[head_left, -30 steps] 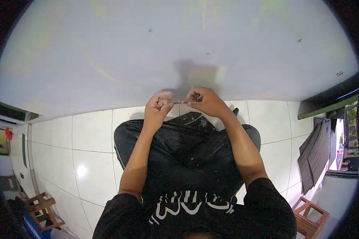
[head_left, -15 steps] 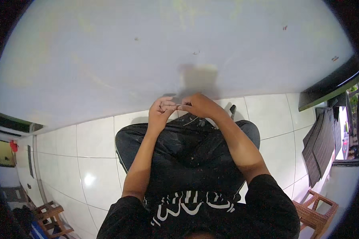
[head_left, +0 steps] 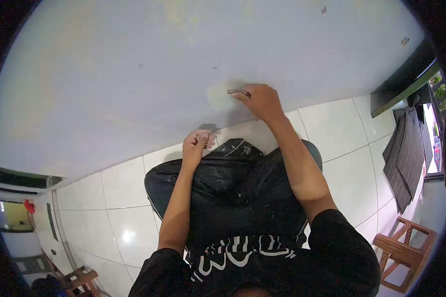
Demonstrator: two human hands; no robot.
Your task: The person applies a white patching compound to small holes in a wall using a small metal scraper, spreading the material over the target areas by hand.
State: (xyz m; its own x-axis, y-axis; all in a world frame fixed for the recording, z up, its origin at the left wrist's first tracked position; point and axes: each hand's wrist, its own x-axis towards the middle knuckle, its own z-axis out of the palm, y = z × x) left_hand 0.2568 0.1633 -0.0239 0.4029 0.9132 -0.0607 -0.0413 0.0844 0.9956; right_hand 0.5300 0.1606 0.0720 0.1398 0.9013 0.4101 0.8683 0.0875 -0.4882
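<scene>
My right hand [head_left: 260,101] is raised against the pale wall [head_left: 173,59], pinching a small, thin, brownish piece [head_left: 231,92] beside a faint yellowish patch. Lower and to the left, my left hand [head_left: 197,142] hangs near the wall's foot with fingers loosely curled and thumb pressed to them; whatever it may hold is too small to make out. My crossed legs in dark trousers [head_left: 223,183] lie below both hands, with a thin pale strip [head_left: 235,148] and specks on them.
White floor tiles [head_left: 347,173] surround me. At the right are dark striped sheets [head_left: 401,158] leaning by an opening, a dark ledge [head_left: 401,79] and a woven stool [head_left: 404,247]. A wooden stool [head_left: 82,282] and a small red object [head_left: 29,207] are at the left.
My right hand has parted from my left and moved up onto the wall with the small piece. My left hand has moved slightly down, staying low near my lap.
</scene>
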